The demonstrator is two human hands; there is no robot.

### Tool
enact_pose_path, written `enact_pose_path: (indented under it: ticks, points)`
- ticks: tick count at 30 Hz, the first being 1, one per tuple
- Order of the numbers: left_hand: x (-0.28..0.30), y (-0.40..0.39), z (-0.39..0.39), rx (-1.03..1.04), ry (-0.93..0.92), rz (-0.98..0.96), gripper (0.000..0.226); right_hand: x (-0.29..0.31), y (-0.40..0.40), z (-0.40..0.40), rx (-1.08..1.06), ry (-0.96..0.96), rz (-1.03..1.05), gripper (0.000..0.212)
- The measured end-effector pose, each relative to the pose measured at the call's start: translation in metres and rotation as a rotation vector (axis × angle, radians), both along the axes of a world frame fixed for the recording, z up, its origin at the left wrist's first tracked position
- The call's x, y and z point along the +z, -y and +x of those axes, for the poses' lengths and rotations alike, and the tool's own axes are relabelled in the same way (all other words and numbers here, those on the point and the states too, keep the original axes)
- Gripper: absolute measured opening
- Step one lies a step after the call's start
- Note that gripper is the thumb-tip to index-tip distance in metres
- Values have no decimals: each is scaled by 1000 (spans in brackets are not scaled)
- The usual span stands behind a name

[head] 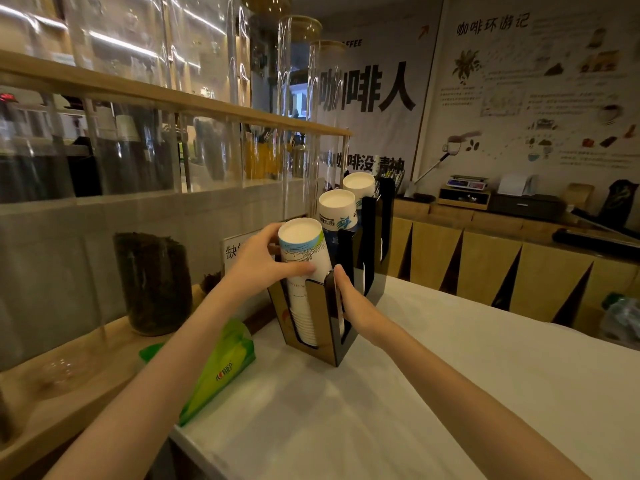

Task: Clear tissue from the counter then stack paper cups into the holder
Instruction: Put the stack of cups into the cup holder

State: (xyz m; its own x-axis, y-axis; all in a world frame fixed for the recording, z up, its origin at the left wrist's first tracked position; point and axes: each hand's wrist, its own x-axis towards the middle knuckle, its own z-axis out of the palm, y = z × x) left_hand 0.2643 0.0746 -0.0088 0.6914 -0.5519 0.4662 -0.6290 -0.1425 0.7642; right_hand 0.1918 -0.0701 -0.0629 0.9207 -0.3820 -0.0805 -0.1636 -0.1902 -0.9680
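Black cup holder [330, 327] standing on the white counter [450, 393], taken here as the landmark. In its nearest slot, a stack of upturned paper cups [304, 268], bases up, top of the stack tilted slightly toward the left and rising well above the slot's front wall. Left hand [261, 263] wrapped around the stack just above the holder's rim, thumb across the front of the cups, other fingers curled behind and mostly hidden. Right hand [349, 299] pressed flat against the holder's right front edge, fingers together and pointing up, nothing pinched. Behind in the holder, two more cup stacks [337, 211] in the farther slots. Left of the holder, at the counter's edge, a green tissue pack [221, 368]. Farther left, a dark-filled glass jar [154, 282] on the wooden ledge.
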Motion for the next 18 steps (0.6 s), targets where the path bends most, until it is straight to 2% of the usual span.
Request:
enact_pose_path:
  ticks: [6, 11, 15, 18]
  points:
    - [0, 3, -8, 61, 44, -58, 69, -6, 4, 1, -31, -67, -24, 70]
    - [2, 2, -13, 100, 69, -16, 75, 2, 7, -8, -12, -98, -15, 69]
    - [16, 8, -22, 205, 218, 14, 84, 24, 11, -30, 33, -121, -30, 62]
    - [36, 20, -35, 213, 376, -2, 76, 51, 14, -60, 15, -64, -187, 50]
